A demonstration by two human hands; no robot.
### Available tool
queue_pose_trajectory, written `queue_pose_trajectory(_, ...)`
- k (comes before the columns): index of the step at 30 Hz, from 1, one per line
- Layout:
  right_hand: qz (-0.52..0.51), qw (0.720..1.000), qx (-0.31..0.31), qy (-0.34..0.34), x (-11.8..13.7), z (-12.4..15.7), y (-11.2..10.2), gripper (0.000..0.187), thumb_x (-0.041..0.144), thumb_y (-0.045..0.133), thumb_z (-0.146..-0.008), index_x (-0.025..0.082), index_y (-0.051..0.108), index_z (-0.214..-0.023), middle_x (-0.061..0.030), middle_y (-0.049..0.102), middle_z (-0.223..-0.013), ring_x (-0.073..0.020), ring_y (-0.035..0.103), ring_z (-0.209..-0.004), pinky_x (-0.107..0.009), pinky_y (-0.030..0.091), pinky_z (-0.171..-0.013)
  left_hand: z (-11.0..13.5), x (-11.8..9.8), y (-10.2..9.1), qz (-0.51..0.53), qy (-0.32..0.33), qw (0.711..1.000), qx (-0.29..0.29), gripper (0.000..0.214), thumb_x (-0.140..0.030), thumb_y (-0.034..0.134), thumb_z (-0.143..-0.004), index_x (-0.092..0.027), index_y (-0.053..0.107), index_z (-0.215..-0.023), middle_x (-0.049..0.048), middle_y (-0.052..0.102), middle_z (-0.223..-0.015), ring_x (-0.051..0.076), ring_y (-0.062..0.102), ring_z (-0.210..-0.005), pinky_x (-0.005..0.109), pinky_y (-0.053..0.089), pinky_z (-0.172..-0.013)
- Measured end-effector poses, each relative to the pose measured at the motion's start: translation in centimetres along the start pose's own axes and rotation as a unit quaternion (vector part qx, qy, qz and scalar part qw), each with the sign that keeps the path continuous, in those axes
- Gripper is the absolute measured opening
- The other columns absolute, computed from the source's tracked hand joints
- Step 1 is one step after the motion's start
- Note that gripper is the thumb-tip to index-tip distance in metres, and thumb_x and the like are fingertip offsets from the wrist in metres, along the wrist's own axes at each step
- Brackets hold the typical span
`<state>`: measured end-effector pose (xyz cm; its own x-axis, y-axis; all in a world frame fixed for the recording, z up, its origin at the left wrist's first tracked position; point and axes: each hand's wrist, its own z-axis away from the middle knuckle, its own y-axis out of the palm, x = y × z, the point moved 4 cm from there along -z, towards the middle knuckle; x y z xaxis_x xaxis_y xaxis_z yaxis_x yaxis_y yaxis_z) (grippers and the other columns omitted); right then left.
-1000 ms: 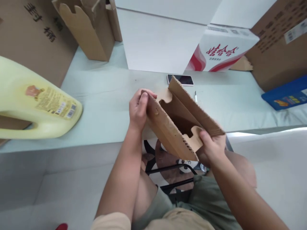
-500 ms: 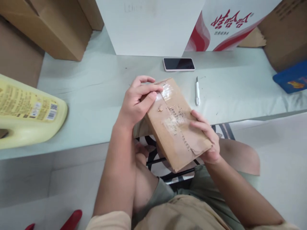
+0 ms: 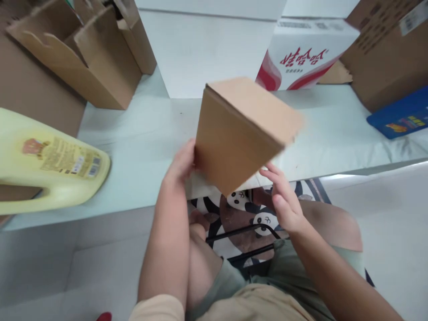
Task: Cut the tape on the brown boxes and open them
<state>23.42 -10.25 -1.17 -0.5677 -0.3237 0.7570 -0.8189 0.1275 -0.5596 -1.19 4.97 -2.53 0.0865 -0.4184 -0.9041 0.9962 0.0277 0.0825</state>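
Note:
A brown cardboard box point(image 3: 237, 138) is tipped up above the front edge of the table, its plain sides facing me and its right end blurred. My left hand point(image 3: 183, 162) grips its left side, most of the fingers hidden behind it. Just below the box's lower right edge is my right hand point(image 3: 283, 196), open with fingers apart; whether a fingertip touches the cardboard I cannot tell. Neither the phone nor the craft knife shows in this view.
A yellow jug point(image 3: 67, 165) lies at the left of the table point(image 3: 133, 165). Brown cartons point(image 3: 110, 67), a white box point(image 3: 207, 53) and a white-and-red carton point(image 3: 301, 58) line the back. On the right is a blue package point(image 3: 401, 116). A panda-print mat point(image 3: 240, 223) lies below.
The box has been turned so its taped, printed face no longer shows. It is now higher and tilted up. My right hand has come off its right end, and the view has shifted.

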Motion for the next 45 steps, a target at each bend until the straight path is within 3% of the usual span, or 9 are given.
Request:
queue_pose_trajectory(6, 0.007, 0.997, -0.061, -0.055, 2.2, -3.1, -1.6, 0.049, 0.045, 0.06, -0.1, 0.037, 0.058, -0.148, -0.0066, 0.052, -0.164, -0.0334, 0.034, -0.162, -0.065, 0.032, -0.131, 1.6, 3.2, 1.2, -0.151, -0.156, 0.945, 0.243, 0.084, -0.096, 0.052, -0.073, -0.017, 0.078, -0.08, 0.0162, 0.073, -0.069, 0.019, 0.056, -0.039, 0.026, 0.027, -0.036)
queue_pose_trajectory(10, 0.007, 0.996, -0.073, -0.059, 2.1, -3.8, -1.4, 0.029, 0.043, 0.06, -0.1, 0.033, 0.076, -0.122, -0.0076, 0.057, -0.158, -0.0367, 0.05, -0.151, -0.064, 0.041, -0.126, 0.6, 2.7, 0.0, -0.206, -0.04, 0.971, 0.118, 0.052, -0.072, 0.078, -0.074, -0.021, 0.07, -0.062, 0.0083, 0.067, -0.057, 0.021, 0.057, -0.04, 0.03, 0.042, -0.04)
queue_pose_trajectory(13, -0.004, 0.995, -0.04, -0.093, 2.2, -4.3, -0.2, 0.025, 0.039, 0.063, -0.097, 0.033, 0.079, -0.116, -0.0062, 0.065, -0.147, -0.0355, 0.048, -0.153, -0.064, 0.037, -0.13, 0.2, 0.3, -0.8, -0.164, 0.131, 0.977, -0.027, 0.04, -0.064, 0.07, -0.087, -0.024, 0.075, -0.089, 0.0132, 0.078, -0.1, 0.028, 0.076, -0.094, 0.037, 0.061, -0.081)
queue_pose_trajectory(18, -0.027, 0.995, 0.052, -0.084, 2.6, -4.9, 1.4, 0.028, 0.039, 0.062, -0.097, 0.033, 0.079, -0.119, -0.0038, 0.066, -0.149, -0.0326, 0.04, -0.159, -0.062, 0.036, -0.131, 2.0, -3.0, 0.2, -0.111, 0.409, 0.906, 0.008, 0.05, -0.063, 0.072, -0.086, -0.029, 0.07, -0.123, 0.0099, 0.048, -0.164, 0.032, 0.035, -0.159, 0.049, 0.031, -0.13)
queue_pose_trajectory(23, -0.098, 0.993, 0.007, -0.067, 1.3, -4.4, 0.7, 0.022, 0.037, 0.061, -0.099, 0.036, 0.08, -0.11, -0.0018, 0.064, -0.151, -0.0294, 0.054, -0.149, -0.057, 0.049, -0.122, 2.0, -2.6, 1.0, -0.157, 0.399, 0.902, 0.041, 0.026, -0.042, 0.071, -0.087, -0.026, 0.075, -0.108, 0.0103, 0.039, -0.17, 0.035, 0.028, -0.163, 0.053, 0.03, -0.13)
queue_pose_trajectory(28, -0.039, 0.978, -0.146, 0.142, -5.4, -5.4, -1.0, 0.032, 0.043, 0.058, -0.095, 0.031, 0.075, -0.12, -0.0113, 0.068, -0.139, -0.0341, 0.062, -0.137, -0.065, 0.051, -0.113, 1.8, -2.4, 1.0, -0.144, 0.393, 0.907, 0.032, 0.021, -0.032, 0.069, -0.084, -0.028, 0.075, -0.104, 0.008, 0.043, -0.166, 0.033, 0.029, -0.162, 0.053, 0.03, -0.13)
queue_pose_trajectory(33, 0.195, 0.963, -0.003, 0.188, -9.5, -6.6, -0.8, 0.046, 0.043, 0.067, -0.082, 0.02, 0.074, -0.121, -0.0215, 0.05, -0.159, -0.0487, 0.045, -0.149, -0.076, 0.032, -0.121, 1.8, -2.4, 1.1, -0.14, 0.4, 0.905, 0.026, 0.022, -0.031, 0.07, -0.084, -0.026, 0.075, -0.105, 0.0092, 0.045, -0.164, 0.034, 0.03, -0.161, 0.052, 0.029, -0.132)
queue_pose_trajectory(41, 0.286, 0.909, -0.046, 0.298, -8.8, -4.4, -4.7, 0.049, 0.027, 0.064, -0.078, 0.019, 0.062, -0.126, -0.0158, 0.072, -0.112, -0.0265, 0.068, -0.083, -0.052, 0.057, -0.089, 0.7, -1.6, 0.9, -0.195, 0.439, 0.877, 0.033, 0.023, -0.041, 0.063, -0.092, -0.029, 0.071, -0.111, 0.0054, 0.042, -0.166, 0.035, 0.028, -0.163, 0.055, 0.031, -0.133)
queue_pose_trajectory(45, 0.058, 0.94, -0.053, 0.332, -5.8, -2.6, -6.1, 0.061, 0.032, 0.065, -0.081, 0.026, 0.049, -0.14, -0.0022, 0.071, -0.083, -0.0165, 0.056, -0.056, -0.033, 0.049, -0.056, 0.2, -1.3, 0.8, -0.202, 0.45, 0.869, 0.032, 0.024, -0.042, 0.059, -0.093, -0.032, 0.07, -0.113, 0.002, 0.041, -0.167, 0.033, 0.029, -0.163, 0.055, 0.032, -0.133)
